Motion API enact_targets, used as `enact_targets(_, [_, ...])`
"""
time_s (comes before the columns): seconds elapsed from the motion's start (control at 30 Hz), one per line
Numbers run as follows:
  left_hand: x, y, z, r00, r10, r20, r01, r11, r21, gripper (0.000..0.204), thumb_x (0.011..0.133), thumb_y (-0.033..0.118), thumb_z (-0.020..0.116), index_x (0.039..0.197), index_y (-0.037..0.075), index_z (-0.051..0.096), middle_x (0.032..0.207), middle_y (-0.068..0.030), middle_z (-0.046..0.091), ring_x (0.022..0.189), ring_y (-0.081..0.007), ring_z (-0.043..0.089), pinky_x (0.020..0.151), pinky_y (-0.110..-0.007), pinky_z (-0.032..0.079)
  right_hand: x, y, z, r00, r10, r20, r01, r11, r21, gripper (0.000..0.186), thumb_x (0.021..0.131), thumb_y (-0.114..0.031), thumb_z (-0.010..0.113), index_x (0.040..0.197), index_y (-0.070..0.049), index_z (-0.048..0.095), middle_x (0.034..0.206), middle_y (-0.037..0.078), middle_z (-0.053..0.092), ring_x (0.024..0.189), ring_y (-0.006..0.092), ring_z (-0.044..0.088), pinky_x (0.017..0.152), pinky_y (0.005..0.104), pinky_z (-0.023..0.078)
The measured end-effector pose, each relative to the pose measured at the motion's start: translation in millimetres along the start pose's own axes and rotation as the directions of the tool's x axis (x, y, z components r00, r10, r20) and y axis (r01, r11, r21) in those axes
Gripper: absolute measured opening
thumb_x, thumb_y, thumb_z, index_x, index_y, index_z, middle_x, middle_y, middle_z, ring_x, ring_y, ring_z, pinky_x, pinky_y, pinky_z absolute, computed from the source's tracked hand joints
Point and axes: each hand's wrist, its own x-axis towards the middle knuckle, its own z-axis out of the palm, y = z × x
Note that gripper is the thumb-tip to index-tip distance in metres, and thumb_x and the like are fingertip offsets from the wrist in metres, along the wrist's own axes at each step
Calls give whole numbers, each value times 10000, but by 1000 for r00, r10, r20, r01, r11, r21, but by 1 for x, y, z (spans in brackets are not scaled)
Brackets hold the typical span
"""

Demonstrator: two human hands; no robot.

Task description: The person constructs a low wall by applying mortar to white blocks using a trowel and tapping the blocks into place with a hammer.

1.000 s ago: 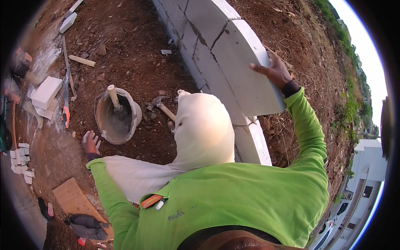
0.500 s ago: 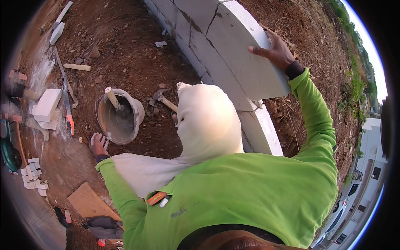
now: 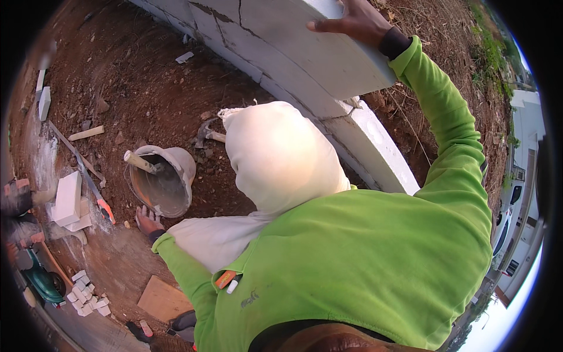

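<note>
1. White block (image 3: 316,53): a large pale masonry block, tilted, its lower end resting on the top of the white wall course (image 3: 375,149) that runs across the upper part of the view.
2. Right hand (image 3: 355,22): laid flat on the block's upper edge, fingers spread over the face and the thumb side gripping the rim; it steadies the block and does not close around it.
3. Left hand (image 3: 148,221): down near the ground just beside the rim of the grey bucket (image 3: 164,185); whether it is open or closed on anything cannot be told, as the fingers are small and partly hidden.
4. Bucket contents: a wooden handle (image 3: 139,162) leans out of the bucket over its left rim.
5. Surroundings: a hammer (image 3: 206,134) lies on the red soil (image 3: 135,76) between bucket and wall; a stack of white block offcuts (image 3: 69,199) sits to the left, and small white pieces (image 3: 87,292) lie lower left beside a flat board (image 3: 164,299).
6. Risk, as a judgement: the block is held by one hand only, at its top. If that hand slips, the block could slide off the course and fall toward the soil or the person's legs.
7. Further risk: the cracks visible in the wall face (image 3: 229,14) suggest the material may chip if the block is set down hard.
</note>
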Motion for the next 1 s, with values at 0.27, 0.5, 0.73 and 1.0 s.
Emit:
enact_targets(0.27, [6,3,7,999,-47,25,46,998,46,781,995,508,535,1619,111,283,1661,-180,323,1524,-398,293,1207,-545,245,-2,-7,-1,996,92,19,-93,995,40,960,714,-499,858,1476,-49,487,1239,193,692,1126,294,677,999,413,516])
enact_targets(0.5, [2,-1,14,998,52,-42,-50,997,56,572,996,345,563,1496,84,468,1546,-208,474,1372,-415,486,1073,-553,420,1,26,10,996,88,-6,-88,986,-141,1021,719,-609,828,1436,36,493,1175,271,690,1026,350,723,932,439,573])
enact_targets(0.73, [5,-3,11,997,69,-18,-69,997,22,490,1017,292,526,1451,66,508,1524,-197,501,1345,-375,520,1031,-502,463,6,31,12,995,99,0,-97,979,-181,1074,716,-631,815,1436,84,464,1135,305,691,960,376,744,916,422,586])
enact_targets(1.0, [35,-27,-16,986,162,32,-164,984,63,486,1050,309,475,1471,67,473,1529,-168,509,1354,-354,518,1088,-490,430,9,24,12,997,77,-8,-77,985,-156,912,719,-604,822,1298,47,550,986,237,733,862,334,758,842,396,598])
